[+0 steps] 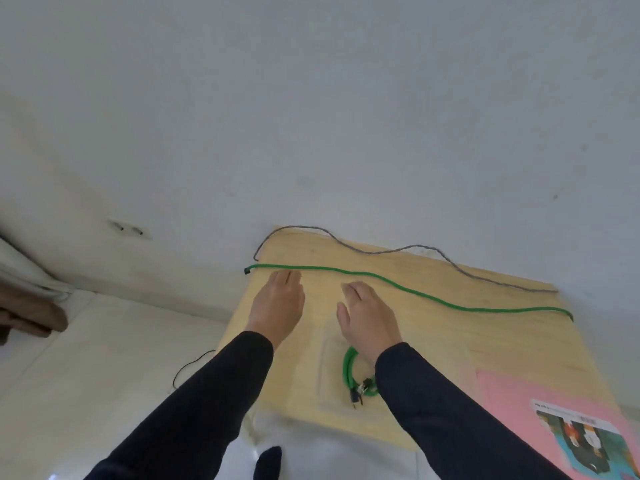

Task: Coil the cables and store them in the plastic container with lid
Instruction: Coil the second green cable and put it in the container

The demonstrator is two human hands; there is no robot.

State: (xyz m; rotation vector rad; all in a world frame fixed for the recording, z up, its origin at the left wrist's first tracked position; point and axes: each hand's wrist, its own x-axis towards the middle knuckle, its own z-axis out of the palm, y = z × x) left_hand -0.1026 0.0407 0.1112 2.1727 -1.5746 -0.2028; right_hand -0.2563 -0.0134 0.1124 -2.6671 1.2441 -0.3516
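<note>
A long green cable (408,289) lies stretched across the wooden table (450,341), its black end hanging off the left edge. Behind it a grey cable (415,247) snakes along the table's far edge. A coiled green cable (349,372) with a black plug sits inside a clear plastic container (325,368) near the front edge, partly hidden by my right forearm. My left hand (277,304) hovers flat with fingers together, fingertips just short of the green cable. My right hand (367,318) is beside it, fingers slightly curled, holding nothing. No lid is visible.
A pink sheet (519,403) and a printed card (585,441) lie at the table's right front. A thin black wire (188,367) runs on the white floor left of the table. A wall socket (130,230) sits low on the wall.
</note>
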